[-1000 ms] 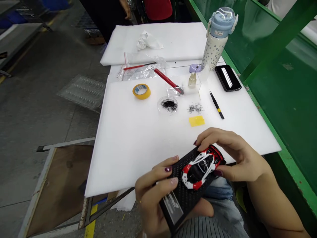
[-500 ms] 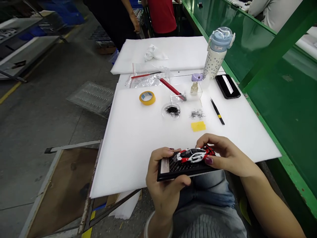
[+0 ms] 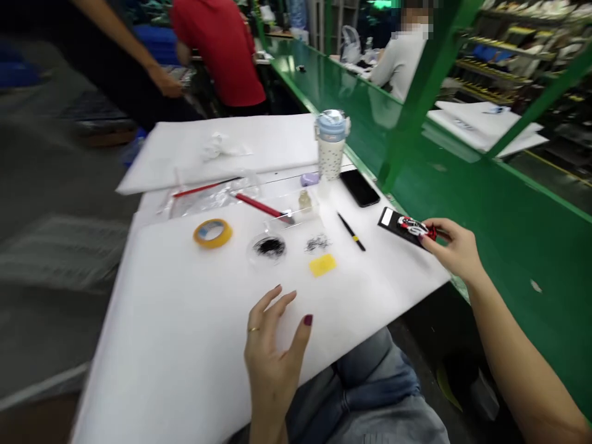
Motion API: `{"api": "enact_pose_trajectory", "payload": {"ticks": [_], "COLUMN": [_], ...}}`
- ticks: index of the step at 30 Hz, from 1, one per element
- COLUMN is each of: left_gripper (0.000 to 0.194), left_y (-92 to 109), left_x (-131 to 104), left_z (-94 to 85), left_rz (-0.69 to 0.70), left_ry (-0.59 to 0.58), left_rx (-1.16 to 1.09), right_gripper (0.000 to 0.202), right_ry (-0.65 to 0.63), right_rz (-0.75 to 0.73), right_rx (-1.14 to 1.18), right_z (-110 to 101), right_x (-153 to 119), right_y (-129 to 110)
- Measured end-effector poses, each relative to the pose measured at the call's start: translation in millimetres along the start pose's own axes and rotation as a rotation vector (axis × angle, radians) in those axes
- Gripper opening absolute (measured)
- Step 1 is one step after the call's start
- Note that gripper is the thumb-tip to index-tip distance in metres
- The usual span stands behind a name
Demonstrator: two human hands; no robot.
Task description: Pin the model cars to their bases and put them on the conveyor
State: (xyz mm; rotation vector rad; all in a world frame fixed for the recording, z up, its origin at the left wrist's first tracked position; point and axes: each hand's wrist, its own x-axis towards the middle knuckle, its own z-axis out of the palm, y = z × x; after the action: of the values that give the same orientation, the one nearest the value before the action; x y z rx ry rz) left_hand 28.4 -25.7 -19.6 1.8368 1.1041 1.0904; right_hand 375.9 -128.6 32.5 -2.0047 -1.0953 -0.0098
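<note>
My right hand (image 3: 451, 250) grips a small red and white model car (image 3: 414, 226) on its black base (image 3: 391, 223), over the right edge of the white table (image 3: 185, 320). The base tilts a little, its pale label facing left. Fingers apart, my left hand (image 3: 275, 351) hovers above the front of the table with nothing in it. Beyond it lie a yellow pad (image 3: 322, 265), a pile of short black strands (image 3: 317, 243) and a round clear dish holding more black strands (image 3: 271, 247). Black tweezers (image 3: 351, 232) lie to the right of the strands.
Yellow tape (image 3: 212, 234), a red-handled tool (image 3: 263, 207), a small bottle (image 3: 304, 200) and a phone (image 3: 359, 188) are on the table. A tumbler (image 3: 331, 145) stands behind. A green barrier (image 3: 472, 203) runs along the right. Other people are at the back.
My left hand has let go of the black base and opened. My right hand has carried the car and base away to the right. The view has swung to the right.
</note>
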Motion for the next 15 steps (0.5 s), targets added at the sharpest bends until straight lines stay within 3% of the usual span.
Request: {"api": "enact_pose_trajectory", "payload": {"ticks": [2, 5, 8, 15], "left_gripper": [0.029, 0.029, 0.028, 0.024], "left_y": [-5, -7, -5, 5], "left_x": [0, 0, -1, -1], "left_z": [-0.6, -1.9, -2.6, -1.6], "left_rz": [-0.012, -0.015, 0.000, -0.009], "left_ry": [0.003, 0.000, -0.008, -0.005], "left_rx": [0.009, -0.009, -0.013, -0.046], "right_gripper": [0.028, 0.029, 0.028, 0.029], "right_ry": [0.102, 0.185, 0.233, 0.210], "right_rz": [0.152, 0.272, 0.300, 0.337], "right_rx": [-0.136, -0.262, -0.330, -0.403], "right_z": [-21, -43, -53, -57], "right_x": [12, 18, 16, 14], "right_y": [36, 71, 91, 127]}}
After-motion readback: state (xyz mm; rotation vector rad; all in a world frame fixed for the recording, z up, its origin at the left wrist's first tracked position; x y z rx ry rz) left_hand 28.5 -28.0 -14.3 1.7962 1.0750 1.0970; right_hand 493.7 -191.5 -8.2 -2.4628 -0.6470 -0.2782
